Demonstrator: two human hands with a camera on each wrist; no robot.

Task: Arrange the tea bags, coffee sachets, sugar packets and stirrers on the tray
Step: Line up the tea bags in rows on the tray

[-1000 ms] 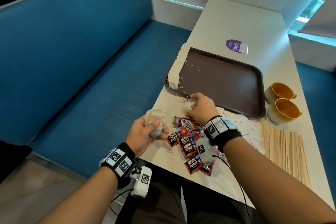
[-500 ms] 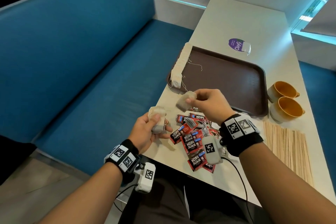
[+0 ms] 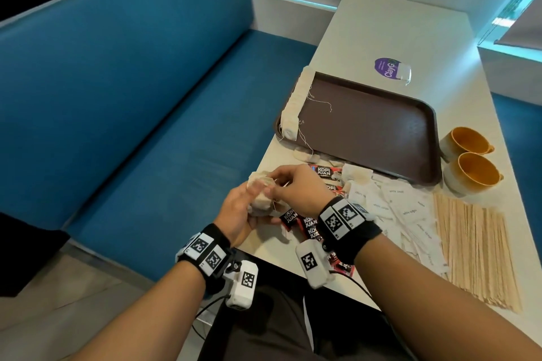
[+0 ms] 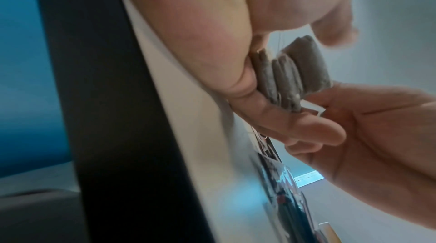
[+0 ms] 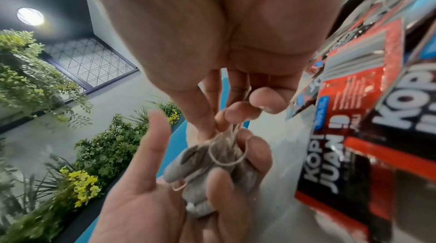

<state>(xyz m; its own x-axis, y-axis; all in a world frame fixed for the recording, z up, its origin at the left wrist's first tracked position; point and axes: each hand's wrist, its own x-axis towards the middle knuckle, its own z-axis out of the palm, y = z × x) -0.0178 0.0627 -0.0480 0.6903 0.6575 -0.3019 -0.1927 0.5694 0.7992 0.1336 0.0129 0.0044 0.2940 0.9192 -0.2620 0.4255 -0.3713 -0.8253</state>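
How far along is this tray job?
Early. One row of tea bags lines the left edge of the tray. The left hand holds a small bunch of tea bags that the right hand is pinching. Coffee sachets, sugar packets and stirrers lie on the table.

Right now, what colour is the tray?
Dark brown tray; the head view shows it best.

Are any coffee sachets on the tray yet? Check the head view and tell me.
No, the tray holds only a row of tea bags along its left edge; the coffee sachets lie on the table.
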